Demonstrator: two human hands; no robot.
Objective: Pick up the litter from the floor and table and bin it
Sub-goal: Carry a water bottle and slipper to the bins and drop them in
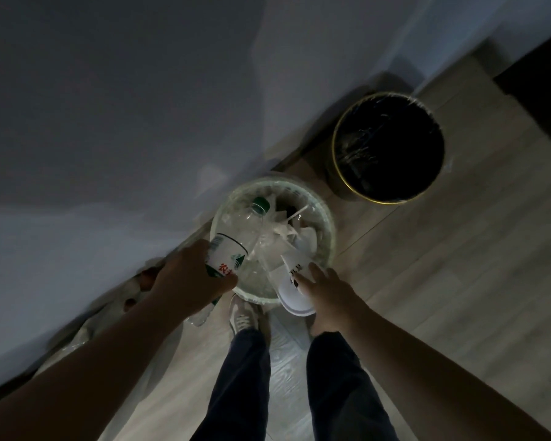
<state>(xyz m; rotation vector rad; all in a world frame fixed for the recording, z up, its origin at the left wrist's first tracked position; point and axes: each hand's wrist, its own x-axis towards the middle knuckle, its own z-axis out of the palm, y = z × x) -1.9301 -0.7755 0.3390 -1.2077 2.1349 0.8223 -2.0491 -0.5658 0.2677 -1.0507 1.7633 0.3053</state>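
Both hands' fingers hold litter: the left hand (185, 278) grips a labelled plastic bottle (228, 251), the right hand (326, 291) holds a white paper cup (295, 296), both over the full pale bin (330, 224) on the floor (458, 256), a black bin (388, 148) just beyond.

The room is dim and grey, with no lamp in sight: the floor (458, 249) catches a weak, pale light, and the dark bin (388, 148) throws a soft shadow toward the murky blue-grey wall (109, 106). Brightest are the white label of the bottle (226, 256) in the left hand (188, 281) and the paper cup (295, 291) in the right hand (325, 288), while the dark bin shows only faint glints. The view is tilted, grainy and softly smeared, worst along the wall's foot, and the wide lens stretches the arms toward the corners.
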